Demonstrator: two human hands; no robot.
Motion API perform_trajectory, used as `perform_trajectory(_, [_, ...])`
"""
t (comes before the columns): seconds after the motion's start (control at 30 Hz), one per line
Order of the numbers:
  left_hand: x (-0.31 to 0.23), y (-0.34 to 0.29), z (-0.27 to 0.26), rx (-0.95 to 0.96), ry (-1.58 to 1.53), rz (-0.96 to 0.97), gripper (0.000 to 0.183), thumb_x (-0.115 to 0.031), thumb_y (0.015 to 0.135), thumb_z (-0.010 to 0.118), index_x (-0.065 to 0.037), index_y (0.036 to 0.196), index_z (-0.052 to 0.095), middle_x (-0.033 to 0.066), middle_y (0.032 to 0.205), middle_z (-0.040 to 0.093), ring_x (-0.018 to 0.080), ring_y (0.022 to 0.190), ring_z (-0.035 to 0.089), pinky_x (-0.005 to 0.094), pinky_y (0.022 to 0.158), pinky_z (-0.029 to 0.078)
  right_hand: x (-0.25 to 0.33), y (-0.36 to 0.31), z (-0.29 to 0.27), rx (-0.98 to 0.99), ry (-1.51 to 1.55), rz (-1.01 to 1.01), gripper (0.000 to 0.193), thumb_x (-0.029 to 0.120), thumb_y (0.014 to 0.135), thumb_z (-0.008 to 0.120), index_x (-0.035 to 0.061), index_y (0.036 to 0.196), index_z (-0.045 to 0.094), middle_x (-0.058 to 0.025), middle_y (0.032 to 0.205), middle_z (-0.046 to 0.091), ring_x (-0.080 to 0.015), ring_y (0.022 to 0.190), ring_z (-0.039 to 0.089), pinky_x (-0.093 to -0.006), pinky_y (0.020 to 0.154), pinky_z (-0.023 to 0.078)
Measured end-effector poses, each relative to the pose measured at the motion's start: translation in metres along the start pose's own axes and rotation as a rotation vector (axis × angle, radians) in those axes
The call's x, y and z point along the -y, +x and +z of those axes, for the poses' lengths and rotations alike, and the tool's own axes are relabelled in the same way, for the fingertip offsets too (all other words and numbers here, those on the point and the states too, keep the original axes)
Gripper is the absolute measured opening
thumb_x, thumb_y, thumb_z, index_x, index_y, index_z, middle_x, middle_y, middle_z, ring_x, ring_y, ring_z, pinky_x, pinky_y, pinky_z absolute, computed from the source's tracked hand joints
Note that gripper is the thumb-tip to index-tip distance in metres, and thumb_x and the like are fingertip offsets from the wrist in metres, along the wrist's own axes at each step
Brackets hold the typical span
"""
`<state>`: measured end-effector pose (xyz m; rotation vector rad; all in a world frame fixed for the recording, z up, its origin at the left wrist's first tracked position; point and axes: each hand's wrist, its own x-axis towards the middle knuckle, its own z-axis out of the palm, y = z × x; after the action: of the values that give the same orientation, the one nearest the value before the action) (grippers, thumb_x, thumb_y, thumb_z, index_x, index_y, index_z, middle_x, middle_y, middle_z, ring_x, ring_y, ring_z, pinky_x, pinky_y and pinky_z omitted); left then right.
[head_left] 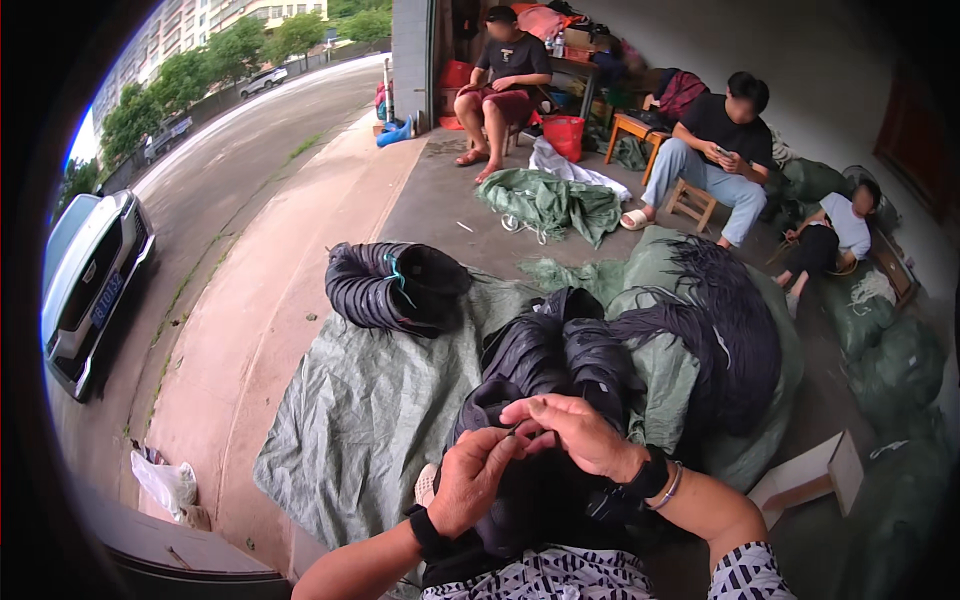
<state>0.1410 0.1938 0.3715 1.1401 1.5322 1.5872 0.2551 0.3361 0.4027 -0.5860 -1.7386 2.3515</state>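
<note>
My left hand [473, 478] and my right hand [583, 437] meet over my lap, fingertips pinched together. Between them is something small and dark that I cannot make out. Just beneath them, dark padded fabric pieces [530, 360], nested in rows, reach from my lap onto a grey-green woven sheet [345, 430]. Farther left on that sheet sits a curved stack of similar dark pieces [370, 285], with a light blue cord round it. To the right, a heap of long dark cords [730, 330] drapes over a green woven sack [655, 375].
An open cardboard box [815, 478] lies at right, near full green sacks [895, 370]. Three people sit at the back, one by a red bucket [563, 137]. A crumpled green sack [555, 200] lies on the floor. At left are a white plastic bag [165, 483] and a parked car [95, 280].
</note>
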Motion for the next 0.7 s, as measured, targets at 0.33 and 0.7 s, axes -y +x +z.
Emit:
perform_trajectory(0.33, [-0.015,0.005,0.006,-0.043,0.138,-0.027,0.018,-0.015,0.092,0.055,-0.001,0.091,0.065,0.005,0.073,0.064,0.0125,0.074,0.057,0.0236,0.067,0.042,-0.022,-0.009,0.025,0.007,0.077,-0.119,0.043,0.034,0.098,0.041,-0.0016,0.118,0.053,-0.0066,0.107,0.059,-0.0124,0.099,0.055,-0.0273,0.089,0.043])
perform_trajectory(0.7, [0.027,-0.03,-0.021,0.182,0.853,0.332,0.091,-0.049,0.065,0.074,-0.015,0.139,0.033,0.0212,0.147,0.018,0.0409,0.132,0.022,0.049,0.106,0.023,-0.028,0.008,-0.014,-0.198,0.128,0.045,0.033,0.034,0.097,0.041,0.0033,0.095,0.055,-0.0123,0.083,0.066,-0.0176,0.073,0.064,-0.0281,0.062,0.05])
